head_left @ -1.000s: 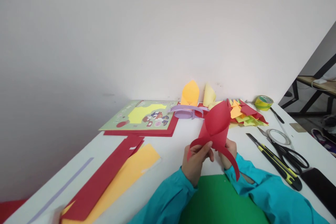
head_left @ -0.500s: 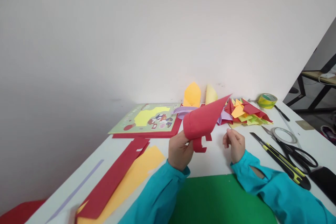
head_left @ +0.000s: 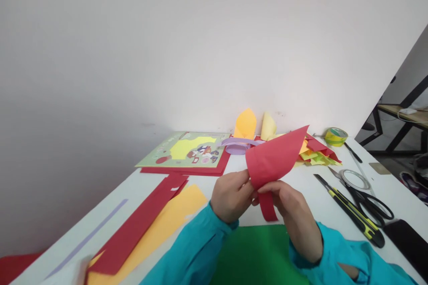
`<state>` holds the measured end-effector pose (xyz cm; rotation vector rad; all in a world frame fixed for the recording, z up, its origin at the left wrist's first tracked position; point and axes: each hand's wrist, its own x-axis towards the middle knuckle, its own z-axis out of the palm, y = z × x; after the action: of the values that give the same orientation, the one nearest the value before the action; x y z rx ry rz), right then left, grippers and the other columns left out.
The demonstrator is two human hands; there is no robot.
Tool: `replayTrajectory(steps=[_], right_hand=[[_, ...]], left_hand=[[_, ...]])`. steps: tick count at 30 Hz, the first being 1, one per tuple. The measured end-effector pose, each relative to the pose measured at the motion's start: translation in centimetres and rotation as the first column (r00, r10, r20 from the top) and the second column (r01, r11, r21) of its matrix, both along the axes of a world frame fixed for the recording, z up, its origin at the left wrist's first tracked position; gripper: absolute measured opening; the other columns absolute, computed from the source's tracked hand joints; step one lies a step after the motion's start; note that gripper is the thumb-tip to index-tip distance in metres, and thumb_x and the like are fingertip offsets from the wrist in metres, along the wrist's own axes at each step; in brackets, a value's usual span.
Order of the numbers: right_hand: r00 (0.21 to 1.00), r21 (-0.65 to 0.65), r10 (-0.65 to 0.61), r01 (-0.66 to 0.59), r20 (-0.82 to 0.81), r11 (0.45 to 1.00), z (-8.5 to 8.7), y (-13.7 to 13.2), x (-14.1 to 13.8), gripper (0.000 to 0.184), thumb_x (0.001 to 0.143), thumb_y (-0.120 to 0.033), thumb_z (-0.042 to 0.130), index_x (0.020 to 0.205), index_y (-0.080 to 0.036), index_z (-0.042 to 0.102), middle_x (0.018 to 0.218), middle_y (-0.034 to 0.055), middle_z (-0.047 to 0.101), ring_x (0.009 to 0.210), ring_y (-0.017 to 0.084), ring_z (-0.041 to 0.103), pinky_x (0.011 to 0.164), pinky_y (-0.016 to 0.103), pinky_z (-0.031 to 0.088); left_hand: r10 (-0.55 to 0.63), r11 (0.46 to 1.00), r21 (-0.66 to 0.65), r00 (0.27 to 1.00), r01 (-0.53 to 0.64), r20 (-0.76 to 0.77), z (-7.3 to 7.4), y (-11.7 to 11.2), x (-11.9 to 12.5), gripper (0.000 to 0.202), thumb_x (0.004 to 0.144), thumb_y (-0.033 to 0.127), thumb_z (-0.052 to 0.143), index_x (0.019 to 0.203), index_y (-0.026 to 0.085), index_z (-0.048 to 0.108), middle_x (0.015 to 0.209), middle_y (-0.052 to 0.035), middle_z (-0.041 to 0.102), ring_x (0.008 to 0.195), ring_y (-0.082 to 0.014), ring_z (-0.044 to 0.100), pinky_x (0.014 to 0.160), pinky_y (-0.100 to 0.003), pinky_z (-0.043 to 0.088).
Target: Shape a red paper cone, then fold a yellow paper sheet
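I hold a red paper cone (head_left: 276, 156) above the white table (head_left: 214, 189), its point tilted up to the right. My left hand (head_left: 230, 196) pinches its lower left edge. My right hand (head_left: 290, 211) is closed on the cone's bottom, where a red paper strip (head_left: 267, 207) hangs down between the two hands. Both sleeves are turquoise. A green sheet (head_left: 257, 254) lies right under my wrists.
Red strips (head_left: 140, 222) and an orange sheet (head_left: 160, 231) lie at left. A sticker booklet (head_left: 183, 149), purple paper rings (head_left: 237, 144), folded cones and a scrap pile (head_left: 317, 151) sit at the back. A utility knife (head_left: 351, 211), scissors (head_left: 368, 198), tape rolls and a dark phone (head_left: 406, 242) lie at right.
My right hand, which had let go half a second ago, has come back to the cone's bottom. The cone has turned from upright to pointing up-right.
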<state>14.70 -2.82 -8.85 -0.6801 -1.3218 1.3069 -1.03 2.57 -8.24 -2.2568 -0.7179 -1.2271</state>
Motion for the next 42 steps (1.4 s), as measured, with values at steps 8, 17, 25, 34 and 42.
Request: replayTrajectory(steps=[8,17,25,34,42], right_hand=[[0.999,-0.045,-0.002,0.004,0.034,0.999,0.8,0.3,0.2,0.037,0.09,-0.046,0.046,0.097,-0.019,0.07,0.086,0.0079,0.067,0.08,0.021,0.058,0.076,0.036,0.046],[0.934,0.201,-0.193,0.136,0.301,0.97,1.9,-0.3,0.4,0.035,0.093,-0.037,0.044,0.082,-0.021,0.072,0.079,0.0044,0.064,0.078,0.017,0.057,0.073,0.029,0.043],[0.887,0.461,-0.327,0.153,0.325,0.874,1.9,-1.1,0.8,0.03,0.094,-0.024,0.041,0.084,-0.024,0.07,0.073,0.0035,0.062,0.075,0.019,0.05,0.071,0.034,0.038],[0.891,0.791,-0.351,-0.016,0.289,0.611,2.4,-2.7,1.6,0.031,0.093,-0.027,0.043,0.118,-0.03,0.06,0.08,0.005,0.07,0.069,0.021,0.058,0.071,0.041,0.042],[0.855,0.261,-0.511,0.515,-0.088,0.817,2.0,-0.5,1.6,0.041,0.095,-0.042,0.034,0.091,-0.028,0.073,0.081,0.0058,0.059,0.077,0.021,0.053,0.066,0.035,0.041]], left_hand=[[0.004,0.998,0.057,0.999,-0.001,-0.039,1.4,-0.5,-0.1,0.031,0.086,0.01,0.039,0.061,0.017,0.057,0.053,-0.0018,0.059,0.048,-0.0128,0.048,0.046,-0.027,0.031],[-0.178,0.925,-0.333,0.983,0.181,0.038,1.7,-1.8,0.8,0.025,0.086,0.014,0.037,0.078,0.017,0.06,0.074,-0.0049,0.065,0.065,-0.0142,0.057,0.054,-0.024,0.041],[-0.05,0.878,-0.469,0.993,0.096,0.109,1.5,-2.0,0.6,0.028,0.087,0.017,0.038,0.067,0.017,0.059,0.066,-0.0043,0.062,0.06,-0.014,0.055,0.052,-0.024,0.039],[0.109,0.857,-0.516,0.981,-0.012,0.158,0.7,-1.0,0.4,0.03,0.084,0.018,0.043,0.056,0.018,0.051,0.055,-0.0006,0.054,0.052,-0.0121,0.048,0.049,-0.024,0.035],[-0.143,0.847,-0.467,0.955,0.253,0.26,1.2,-0.5,0.0,0.024,0.088,0.015,0.041,0.079,0.017,0.064,0.08,-0.0067,0.067,0.077,-0.017,0.059,0.067,-0.027,0.047]])
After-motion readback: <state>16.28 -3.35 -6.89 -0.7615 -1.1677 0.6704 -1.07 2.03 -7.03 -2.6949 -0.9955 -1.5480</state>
